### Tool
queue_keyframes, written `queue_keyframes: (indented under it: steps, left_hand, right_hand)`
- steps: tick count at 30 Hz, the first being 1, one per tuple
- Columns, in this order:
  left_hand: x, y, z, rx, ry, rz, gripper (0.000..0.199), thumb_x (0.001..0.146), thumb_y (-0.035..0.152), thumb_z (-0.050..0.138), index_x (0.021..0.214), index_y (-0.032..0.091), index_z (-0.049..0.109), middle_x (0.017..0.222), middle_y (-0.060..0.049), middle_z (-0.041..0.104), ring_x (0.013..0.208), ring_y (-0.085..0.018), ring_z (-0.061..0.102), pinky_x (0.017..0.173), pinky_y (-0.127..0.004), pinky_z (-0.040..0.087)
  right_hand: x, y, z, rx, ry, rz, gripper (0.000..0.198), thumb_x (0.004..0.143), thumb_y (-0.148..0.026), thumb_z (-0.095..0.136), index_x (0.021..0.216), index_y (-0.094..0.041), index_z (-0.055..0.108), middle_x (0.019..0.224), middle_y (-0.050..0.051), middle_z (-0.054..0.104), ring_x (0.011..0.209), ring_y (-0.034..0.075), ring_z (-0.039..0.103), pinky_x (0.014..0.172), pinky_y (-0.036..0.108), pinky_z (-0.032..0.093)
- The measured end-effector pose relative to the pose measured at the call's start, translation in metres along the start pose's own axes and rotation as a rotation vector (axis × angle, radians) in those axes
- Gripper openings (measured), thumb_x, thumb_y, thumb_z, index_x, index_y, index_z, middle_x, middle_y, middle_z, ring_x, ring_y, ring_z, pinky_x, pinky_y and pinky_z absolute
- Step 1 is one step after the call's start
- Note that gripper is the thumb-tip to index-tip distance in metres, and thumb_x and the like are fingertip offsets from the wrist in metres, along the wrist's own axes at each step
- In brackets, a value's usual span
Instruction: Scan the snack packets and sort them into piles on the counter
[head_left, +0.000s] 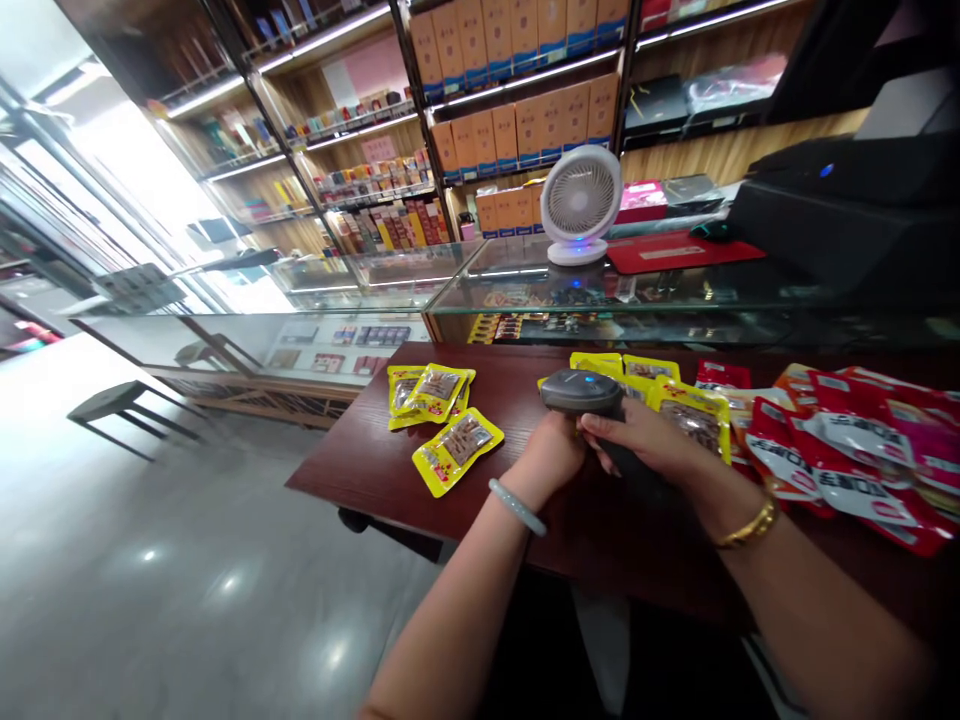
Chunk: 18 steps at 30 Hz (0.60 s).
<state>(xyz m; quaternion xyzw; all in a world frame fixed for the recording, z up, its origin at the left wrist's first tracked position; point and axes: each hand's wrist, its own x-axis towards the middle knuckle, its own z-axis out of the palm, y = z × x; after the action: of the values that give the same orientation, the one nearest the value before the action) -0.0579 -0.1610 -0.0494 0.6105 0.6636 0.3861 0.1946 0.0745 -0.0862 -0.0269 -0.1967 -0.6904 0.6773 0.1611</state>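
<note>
Two hands: both yours, closed together on one handheld scanner (581,392).
Left hand (551,455): wrapped round the scanner from the left side, jade-coloured bangle at the wrist.
Right hand (645,435): fingers clasped over the dark handle, gold bracelet at the wrist.
Scanner: held above the middle of the dark wooden table (360,470), head pointing away from you, small blue light lit.
Yellow packets (439,415): a few lie loose toward the table's left edge, apart from your hands.
More yellow packets (694,410): just behind the scanner.
Red packets (847,450): heaped at the right end.
Step in hand: likely readying the scanner.
Next move: calls for one freed hand and a packet's barcode facing the scanner head.
</note>
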Motion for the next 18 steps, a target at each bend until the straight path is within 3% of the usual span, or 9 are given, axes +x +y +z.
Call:
queue_keyframes:
  steps: [3, 6, 9, 12, 15, 18]
  left_hand:
    - [-0.007, 0.001, -0.015, 0.185, 0.051, 0.029, 0.023, 0.084, 0.018, 0.058, 0.103, 0.018, 0.07, 0.106, -0.011, 0.073, 0.103, -0.024, 0.066, 0.096, -0.036, 0.05]
    - [-0.025, -0.007, -0.043, 0.369, 0.121, -0.017, 0.034, 0.086, 0.025, 0.062, 0.119, 0.018, 0.065, 0.12, -0.012, 0.068, 0.113, -0.026, 0.061, 0.102, -0.039, 0.046]
    - [-0.046, -0.025, -0.076, 0.522, 0.18, -0.148, 0.035, 0.089, 0.028, 0.059, 0.123, 0.02, 0.064, 0.122, -0.01, 0.067, 0.116, -0.025, 0.059, 0.104, -0.037, 0.043]
    - [-0.064, -0.044, -0.103, 0.763, 0.21, -0.371, 0.035, 0.09, 0.036, 0.058, 0.12, 0.018, 0.063, 0.118, -0.013, 0.067, 0.116, -0.029, 0.059, 0.103, -0.04, 0.042]
    - [-0.075, -0.054, -0.115, 0.907, 0.15, -0.507, 0.051, 0.086, 0.049, 0.06, 0.123, 0.014, 0.059, 0.115, -0.017, 0.067, 0.112, -0.033, 0.06, 0.096, -0.042, 0.044]
    - [-0.078, -0.056, -0.114, 0.923, 0.128, -0.494, 0.059, 0.082, 0.056, 0.064, 0.121, 0.012, 0.059, 0.117, -0.019, 0.066, 0.113, -0.035, 0.059, 0.095, -0.041, 0.043]
  right_hand:
    - [0.0, -0.001, 0.001, -0.008, -0.025, 0.016, 0.048, 0.081, -0.062, 0.068, 0.068, -0.018, 0.056, 0.048, 0.0, 0.058, 0.04, 0.013, 0.055, 0.041, 0.024, 0.044]
    - [0.0, 0.0, 0.002, 0.016, -0.03, 0.033, 0.045, 0.082, -0.06, 0.069, 0.071, -0.018, 0.057, 0.049, -0.001, 0.058, 0.041, 0.012, 0.055, 0.042, 0.024, 0.046]
    - [0.001, 0.004, 0.003, 0.028, -0.031, 0.054, 0.044, 0.082, -0.059, 0.069, 0.072, -0.018, 0.056, 0.051, -0.002, 0.058, 0.042, 0.012, 0.056, 0.043, 0.024, 0.046]
    - [0.002, 0.007, 0.005, -0.01, -0.048, 0.061, 0.045, 0.082, -0.059, 0.069, 0.07, -0.018, 0.056, 0.052, -0.001, 0.059, 0.044, 0.013, 0.057, 0.043, 0.024, 0.046]
    - [0.001, 0.008, 0.008, -0.046, -0.086, 0.052, 0.044, 0.082, -0.06, 0.068, 0.071, -0.019, 0.057, 0.053, -0.001, 0.059, 0.044, 0.013, 0.057, 0.044, 0.024, 0.046]
    - [0.001, 0.008, 0.01, -0.071, -0.106, 0.064, 0.043, 0.082, -0.059, 0.069, 0.073, -0.018, 0.058, 0.054, -0.001, 0.059, 0.044, 0.012, 0.057, 0.044, 0.023, 0.046]
